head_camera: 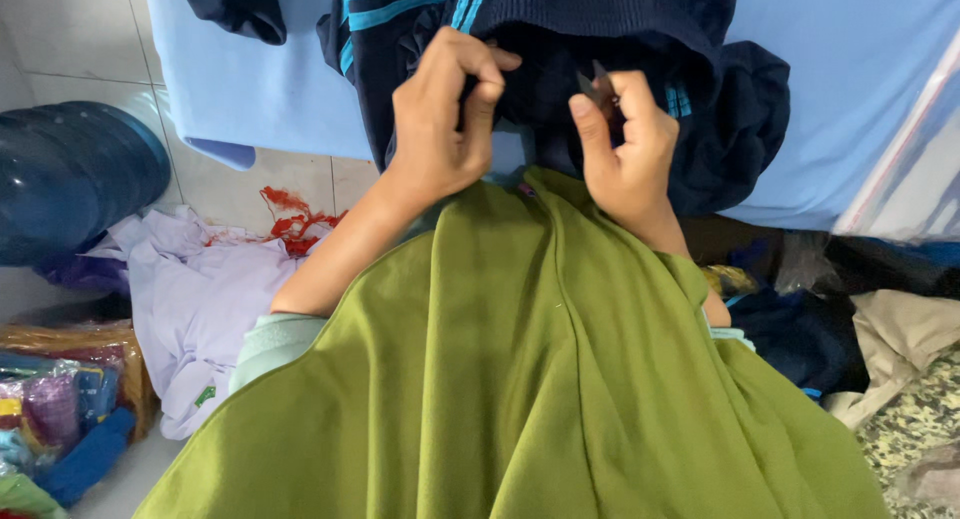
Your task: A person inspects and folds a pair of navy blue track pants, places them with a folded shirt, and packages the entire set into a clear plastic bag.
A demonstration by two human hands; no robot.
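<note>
A dark navy knitted garment (560, 29) with turquoise stripes lies on a light blue cloth-covered surface (270, 69) in front of me. My left hand (440, 119) pinches a fold of the navy fabric between thumb and fingers. My right hand (625, 144) is closed around a small dark metal tool (598, 87), likely a thread snipper, its tip at the fabric. An olive green cloth (520, 379) drapes over my chest and lap, hiding both forearms below the wrists in part.
A lilac garment (190, 289) and red thread scraps (295, 219) lie on the tiled floor at left, beside a blue water jug (70, 174). Colourful packets (60, 419) sit at bottom left. Dark and beige fabric piles (860, 329) lie at right.
</note>
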